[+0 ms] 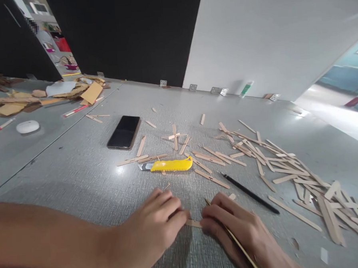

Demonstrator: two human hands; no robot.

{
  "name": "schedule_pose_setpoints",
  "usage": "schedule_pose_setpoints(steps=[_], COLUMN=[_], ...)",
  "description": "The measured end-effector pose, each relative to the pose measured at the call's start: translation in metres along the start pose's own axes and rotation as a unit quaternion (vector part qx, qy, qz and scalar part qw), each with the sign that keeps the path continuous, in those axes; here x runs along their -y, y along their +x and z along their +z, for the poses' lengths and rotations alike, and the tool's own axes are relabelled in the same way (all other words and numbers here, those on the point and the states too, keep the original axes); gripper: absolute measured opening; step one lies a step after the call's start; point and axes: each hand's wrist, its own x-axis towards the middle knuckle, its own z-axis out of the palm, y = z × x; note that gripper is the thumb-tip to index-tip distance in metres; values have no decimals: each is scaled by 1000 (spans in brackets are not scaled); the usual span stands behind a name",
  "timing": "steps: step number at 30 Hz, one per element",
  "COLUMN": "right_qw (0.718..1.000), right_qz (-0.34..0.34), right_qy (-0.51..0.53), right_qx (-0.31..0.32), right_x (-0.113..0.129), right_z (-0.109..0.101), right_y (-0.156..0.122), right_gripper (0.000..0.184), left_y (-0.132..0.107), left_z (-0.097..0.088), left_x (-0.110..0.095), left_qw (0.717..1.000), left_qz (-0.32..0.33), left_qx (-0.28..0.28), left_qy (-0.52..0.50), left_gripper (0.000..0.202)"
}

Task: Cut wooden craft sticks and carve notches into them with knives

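Observation:
A short flat wooden craft stick (pixel 193 223) lies low over the table, spanning the gap between both hands. My left hand (pixel 159 223) is closed with its fingertips on the left end. My right hand (pixel 234 227) pinches the other end and also grips a slim gold-coloured pencil-like tool (pixel 240 246), its pointed tip showing past the index finger. Just beyond the hands rests a yellow utility knife (pixel 171 165) with its blade out to the left. A thin black pen-like tool (pixel 249 192) lies to the right of my right hand. The fingertips partly hide the stick.
A heap of craft sticks (pixel 289 170) spreads across the right side. Several notched sticks (pixel 211 178) lie around the knife. Farther back are a phone (pixel 124 132), a white case (pixel 27 126), cardboard scraps (pixel 92 93) and a green-and-white tube (pixel 246 89) by the upright panel (pixel 251 34).

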Motion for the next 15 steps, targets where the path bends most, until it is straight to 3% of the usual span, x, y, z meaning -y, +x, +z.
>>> schedule_pose_setpoints(steps=[2, 7, 10, 15], right_qw=[999, 999, 999, 994], right_qz=[-9, -39, -34, 12], right_qy=[-22, -15, 24, 73], right_qx=[25, -7, -34, -76], right_x=[-2, -9, -5, 11], right_z=[0, 8, 7, 1], right_y=[-3, -10, -9, -3], right_gripper=[21, 19, 16, 22], left_y=[1, 5, 10, 18], left_z=[-1, -3, -5, -15], left_x=[5, 8, 8, 5], left_qw=[1000, 1000, 988, 931], left_qz=[-9, -2, -36, -129], left_qx=[3, 2, -10, 18], left_qy=[-14, -15, -149, -341], left_gripper=[20, 21, 21, 17])
